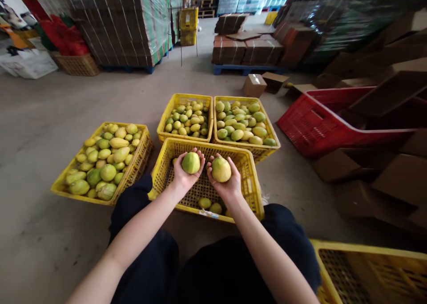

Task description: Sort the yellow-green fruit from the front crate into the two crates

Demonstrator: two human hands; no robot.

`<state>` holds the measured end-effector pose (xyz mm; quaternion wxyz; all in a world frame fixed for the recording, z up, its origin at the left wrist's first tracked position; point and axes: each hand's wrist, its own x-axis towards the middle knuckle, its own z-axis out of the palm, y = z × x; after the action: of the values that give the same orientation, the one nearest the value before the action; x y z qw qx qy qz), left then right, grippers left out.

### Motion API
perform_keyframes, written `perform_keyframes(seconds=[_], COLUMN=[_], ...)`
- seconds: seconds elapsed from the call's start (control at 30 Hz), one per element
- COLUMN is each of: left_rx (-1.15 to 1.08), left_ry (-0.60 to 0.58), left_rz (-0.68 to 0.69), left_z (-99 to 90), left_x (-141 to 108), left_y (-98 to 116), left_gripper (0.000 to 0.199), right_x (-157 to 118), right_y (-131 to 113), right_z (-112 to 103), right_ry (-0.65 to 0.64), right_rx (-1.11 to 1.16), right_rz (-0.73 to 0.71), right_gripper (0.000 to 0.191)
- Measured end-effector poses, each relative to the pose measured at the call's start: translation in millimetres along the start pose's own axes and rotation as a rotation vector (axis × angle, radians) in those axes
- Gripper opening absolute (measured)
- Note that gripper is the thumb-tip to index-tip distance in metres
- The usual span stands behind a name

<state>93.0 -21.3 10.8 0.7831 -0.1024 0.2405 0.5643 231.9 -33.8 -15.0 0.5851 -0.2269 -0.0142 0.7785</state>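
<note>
Cupping greenish fruit, left fingers; yellowish fruit, right fingers; right forearm partly hiding crate.

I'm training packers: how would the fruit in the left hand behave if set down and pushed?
The fruit would likely roll, given its rounded shape. It seems firm, showing no sag in the cupped left hand.

Bare forearms extended forward; left hand and right hand side by side, palms up, cupped, fingers curled.

Yellow crates on grey floor
</note>
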Motion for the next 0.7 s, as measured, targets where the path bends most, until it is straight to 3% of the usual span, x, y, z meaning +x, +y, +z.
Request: perform_keyframes(seconds=[0.4,0.7], left_rx=[-0.025,0.114], left_ry=[-0.013,-0.054], left_rz=[-0.095,-0.002], left_z=[0.6,2.6], left_x=[-2.6,-2.3], left_y=[4.8,2.2], left_gripper=[0.04,0.034], right_x=[0.1,0.1], right_y=[-1.6,-5.2], right_z=[6.9,8.4], right_ry=[0.035,0.103], right_rx=[-0.015,-0.105], right_rz=[-0.03,-0.054], right_gripper=[0.024,0.014])
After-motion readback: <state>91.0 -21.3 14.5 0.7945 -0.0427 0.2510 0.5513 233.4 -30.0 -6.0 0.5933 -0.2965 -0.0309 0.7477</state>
